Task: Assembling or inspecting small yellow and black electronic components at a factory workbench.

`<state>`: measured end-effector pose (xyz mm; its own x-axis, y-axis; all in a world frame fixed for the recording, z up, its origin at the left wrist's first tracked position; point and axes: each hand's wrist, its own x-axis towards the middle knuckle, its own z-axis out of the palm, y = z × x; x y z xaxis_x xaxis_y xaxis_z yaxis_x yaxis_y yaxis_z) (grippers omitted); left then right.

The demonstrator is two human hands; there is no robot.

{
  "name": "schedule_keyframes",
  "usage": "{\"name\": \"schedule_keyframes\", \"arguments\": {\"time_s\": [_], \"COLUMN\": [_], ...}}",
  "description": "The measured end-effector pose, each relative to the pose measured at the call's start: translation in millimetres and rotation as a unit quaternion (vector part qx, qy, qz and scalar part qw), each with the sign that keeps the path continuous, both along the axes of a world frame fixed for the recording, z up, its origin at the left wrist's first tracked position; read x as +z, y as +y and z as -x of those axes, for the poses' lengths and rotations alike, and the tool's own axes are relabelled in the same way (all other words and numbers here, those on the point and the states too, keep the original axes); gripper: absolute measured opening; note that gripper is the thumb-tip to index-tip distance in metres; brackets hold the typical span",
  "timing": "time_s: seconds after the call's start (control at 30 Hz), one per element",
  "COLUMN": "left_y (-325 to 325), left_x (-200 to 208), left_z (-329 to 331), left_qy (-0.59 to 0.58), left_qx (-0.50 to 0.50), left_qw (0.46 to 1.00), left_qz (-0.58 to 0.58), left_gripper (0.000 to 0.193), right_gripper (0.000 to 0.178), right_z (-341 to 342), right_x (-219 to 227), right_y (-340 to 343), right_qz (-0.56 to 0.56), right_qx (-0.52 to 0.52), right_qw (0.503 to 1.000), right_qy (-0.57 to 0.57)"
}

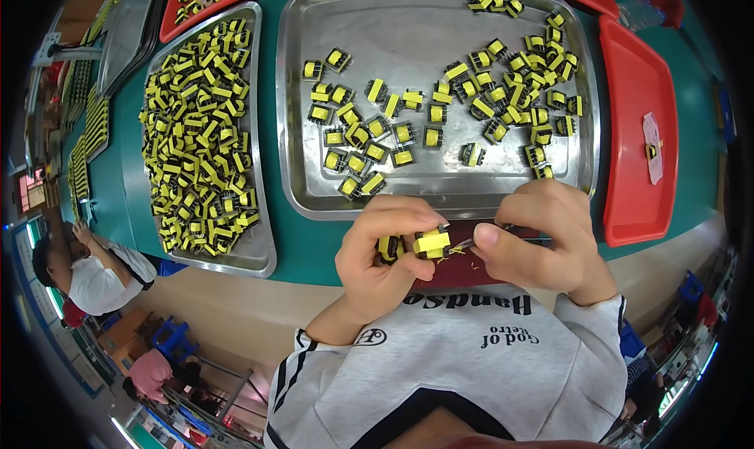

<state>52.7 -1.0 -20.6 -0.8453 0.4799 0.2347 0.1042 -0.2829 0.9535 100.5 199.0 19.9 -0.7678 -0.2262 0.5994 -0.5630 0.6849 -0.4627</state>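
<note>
My left hand (373, 249) is closed in front of the large metal tray's near edge. Between its thumb and fingertips sits a small transformer (432, 243) with a black core and yellow tape, and a second transformer (388, 249) is tucked against the fingers. My right hand (550, 233) is closed around a thin metal tool (465, 245), mostly hidden by the fingers, so its exact kind is unclear. The tool's tip meets the side of the front transformer, where little yellow shreds of tape (455, 251) stick out.
Loose transformers (514, 95) lie in the large metal tray (338, 25). At left a narrower metal tray (267, 245) is heaped with more transformers (200, 135). A red tray (636, 72) holding a paper slip (653, 146) stands at right. Another person (102, 280) works at far left.
</note>
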Motion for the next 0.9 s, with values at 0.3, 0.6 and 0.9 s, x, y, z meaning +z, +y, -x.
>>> {"name": "schedule_keyframes", "arguments": {"time_s": [0.3,0.6,0.9], "left_y": [0.1,-0.1,1.4], "left_x": [4.0,5.9,3.0], "left_z": [5.9,3.9,2.1], "left_qy": [0.077,0.08,0.063], "left_qx": [0.005,-0.024,-0.027], "left_qw": [0.996,0.996,0.997], "left_qz": [0.035,0.037,0.019], "left_gripper": [0.032,0.037,0.037], "right_gripper": [0.03,0.028,0.026], "right_z": [-4.1,-5.3,-4.8], "right_x": [9.4,9.2,8.8], "right_y": [4.2,2.8,2.7], "right_qz": [-0.017,-0.02,-0.033], "right_qx": [0.009,0.03,0.034], "right_qw": [1.0,0.999,0.999], "right_qy": [-0.007,-0.006,0.007]}}
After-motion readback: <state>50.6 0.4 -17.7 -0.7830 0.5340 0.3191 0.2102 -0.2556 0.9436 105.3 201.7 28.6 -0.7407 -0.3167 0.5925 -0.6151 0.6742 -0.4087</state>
